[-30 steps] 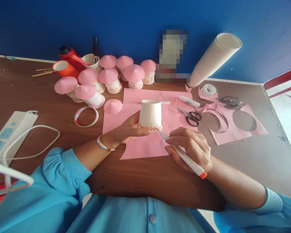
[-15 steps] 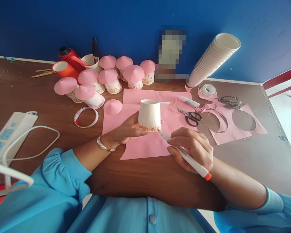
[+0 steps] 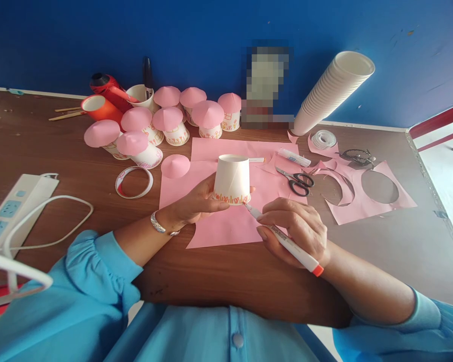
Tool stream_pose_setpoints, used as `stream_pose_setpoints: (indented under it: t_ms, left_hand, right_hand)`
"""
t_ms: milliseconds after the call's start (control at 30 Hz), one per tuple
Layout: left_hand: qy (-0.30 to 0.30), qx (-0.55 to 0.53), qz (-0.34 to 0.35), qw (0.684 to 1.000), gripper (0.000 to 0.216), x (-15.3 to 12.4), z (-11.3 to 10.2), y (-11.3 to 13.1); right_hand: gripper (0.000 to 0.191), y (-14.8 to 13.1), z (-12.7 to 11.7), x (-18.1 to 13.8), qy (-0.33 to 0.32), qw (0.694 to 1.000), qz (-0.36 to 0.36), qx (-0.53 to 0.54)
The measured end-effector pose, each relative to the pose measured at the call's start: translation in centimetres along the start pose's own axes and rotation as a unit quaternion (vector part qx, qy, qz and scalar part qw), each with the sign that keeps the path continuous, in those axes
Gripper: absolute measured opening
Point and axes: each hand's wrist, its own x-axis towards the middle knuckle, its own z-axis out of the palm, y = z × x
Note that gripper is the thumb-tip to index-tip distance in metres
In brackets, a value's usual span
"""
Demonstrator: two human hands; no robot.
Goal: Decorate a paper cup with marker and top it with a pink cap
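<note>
Right fingers [image 3: 281, 218], pinching a white, orange-ended marker [image 3: 292, 247], slid slightly leftward; left fingers [image 3: 204, 196] grip the white tapered paper cup [image 3: 231, 174]; drawing seemingly continues.

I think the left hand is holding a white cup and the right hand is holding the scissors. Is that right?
Not quite: in the head view, the right hand holds a white marker, not the scissors. The left hand is holding a white cup, as you said.
</note>
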Motion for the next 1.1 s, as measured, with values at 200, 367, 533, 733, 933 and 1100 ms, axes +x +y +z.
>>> stream_pose_setpoints:
  t_ms: [200, 367, 533, 733, 933, 1100]
  left_hand:
    - [-0.001, -0.011, 0.005, 1.000, 0.055, 0.0, 0.2, 0.2]
    - [-0.008, -0.024, 0.006, 1.000, 0.052, -0.1, 0.0, 0.0]
    - [-0.047, -0.071, 0.026, 0.996, 0.067, 0.1, -0.7, -1.0]
    - [-0.098, -0.087, 0.015, 0.991, 0.061, 0.2, -1.0, -1.3]
    - [-0.098, -0.045, 0.035, 0.994, 0.075, 0.5, -1.0, -1.6]
    - [-0.015, 0.052, 0.116, 0.992, 0.094, 0.9, -0.9, -2.6]
  right_hand:
    - [0.012, 0.0, -0.2, 0.0, -0.002, 1.000, 0.004, 0.005]
    - [0.020, 0.4, -0.3, -0.5, 0.017, 0.999, -0.020, 0.023]
    - [0.041, 1.6, 0.8, -1.1, 0.042, 0.994, 0.076, 0.064]
    - [0.076, 2.7, 1.8, -0.9, -0.006, 0.993, 0.092, 0.076]
    - [0.068, 2.6, 1.9, -0.9, -0.001, 0.996, 0.078, 0.040]
    - [0.071, 2.6, 1.9, -1.0, 0.001, 0.997, 0.063, -0.047]
